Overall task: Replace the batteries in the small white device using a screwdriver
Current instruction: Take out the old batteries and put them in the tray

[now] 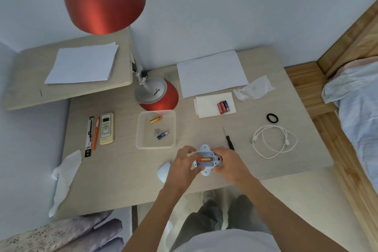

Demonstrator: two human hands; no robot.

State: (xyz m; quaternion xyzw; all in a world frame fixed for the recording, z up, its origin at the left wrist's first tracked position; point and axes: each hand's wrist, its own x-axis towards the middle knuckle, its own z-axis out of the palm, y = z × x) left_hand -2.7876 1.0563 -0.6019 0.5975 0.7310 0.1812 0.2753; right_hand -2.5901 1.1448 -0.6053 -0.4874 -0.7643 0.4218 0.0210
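Battery change under way: small white device [205, 160] open, held in both hands over the near edge of the pale wooden counter [126, 170].

The red desk lamp [157, 96] stands behind, clear of the work. The clear plastic tray [141, 129] holds two loose batteries, probably the spent ones; a spare pack of batteries [223, 107] lies on white paper. The detached white cover [164, 171] and black-handled screwdriver [229, 139] lie just beside the device. Left hand [184, 162] and right hand [227, 161] have their fingers closed on the device; one orange battery [204, 159] is seated. Remaining, apparently: more cells, cover, screw.
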